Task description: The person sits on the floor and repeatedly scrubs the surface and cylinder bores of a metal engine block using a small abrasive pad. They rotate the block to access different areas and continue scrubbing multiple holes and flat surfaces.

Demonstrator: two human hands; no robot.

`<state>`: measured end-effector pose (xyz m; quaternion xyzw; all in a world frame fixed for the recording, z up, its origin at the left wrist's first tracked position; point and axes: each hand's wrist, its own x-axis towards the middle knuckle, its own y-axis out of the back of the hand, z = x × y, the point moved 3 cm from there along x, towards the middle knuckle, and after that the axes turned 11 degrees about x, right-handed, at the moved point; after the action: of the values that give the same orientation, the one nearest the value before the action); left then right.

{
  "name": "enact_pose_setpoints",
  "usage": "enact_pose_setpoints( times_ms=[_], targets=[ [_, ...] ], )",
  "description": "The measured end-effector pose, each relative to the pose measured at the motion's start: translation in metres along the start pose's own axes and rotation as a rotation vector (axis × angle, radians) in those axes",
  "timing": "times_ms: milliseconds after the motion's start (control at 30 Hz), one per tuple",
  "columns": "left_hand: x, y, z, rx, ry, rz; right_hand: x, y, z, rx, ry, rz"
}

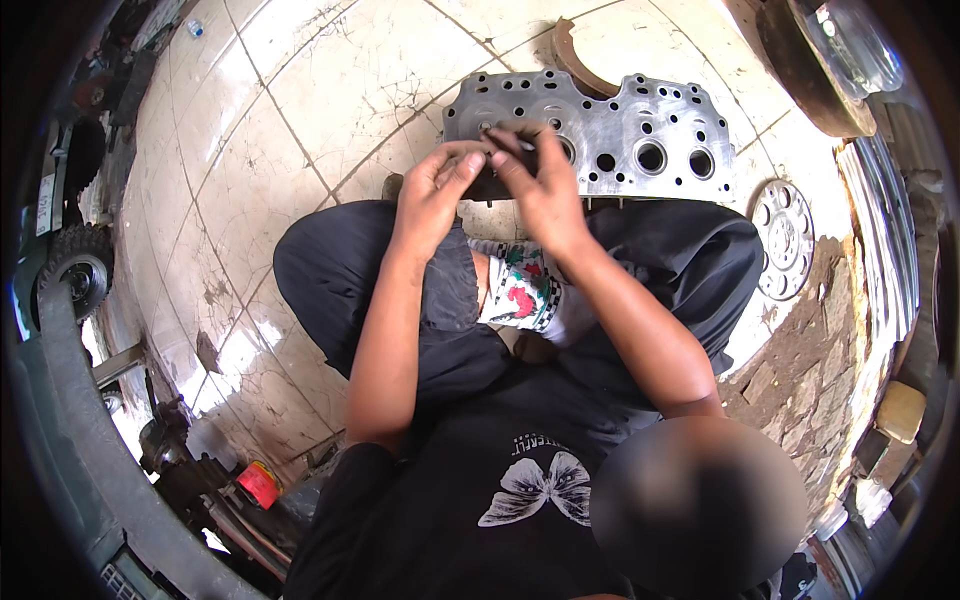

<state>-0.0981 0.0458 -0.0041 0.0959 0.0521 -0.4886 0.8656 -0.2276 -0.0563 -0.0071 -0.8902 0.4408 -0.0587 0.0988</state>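
Observation:
A grey metal engine cylinder head [628, 118] lies flat on the tiled floor in front of my crossed legs, its face full of round holes. Above its near left part, my left hand [436, 192] is closed, thumb and forefinger pinched together. My right hand [546, 190] meets it there, thumb and curled fingers coming together at the same spot. Whatever sits between the fingertips is too small and hidden to name. Some right fingers are blurred. Both hands cover the left end of the cylinder head in part.
A curved rusty metal piece [580, 62] lies behind the cylinder head. To the right are a round holed metal plate [784, 240] and a large rusty disc-like part [800, 70]. On the left stand a wheel [78, 280] and a red can [259, 485].

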Motion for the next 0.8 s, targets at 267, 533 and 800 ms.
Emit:
enact_pose_setpoints(
  times_ms=[267, 533, 800],
  targets=[
    [0.012, 0.011, -0.005, -0.121, 0.051, -0.043, -0.013, -0.009, -0.014, -0.374, 0.262, -0.022],
    [0.023, 0.012, -0.008, -0.153, 0.041, -0.105, 0.021, 0.031, -0.021, -0.427, -0.091, -0.163],
    [0.02, 0.0, -0.002, -0.218, 0.066, -0.171, 0.028, 0.035, -0.01, -0.217, 0.001, -0.18]
  ],
)
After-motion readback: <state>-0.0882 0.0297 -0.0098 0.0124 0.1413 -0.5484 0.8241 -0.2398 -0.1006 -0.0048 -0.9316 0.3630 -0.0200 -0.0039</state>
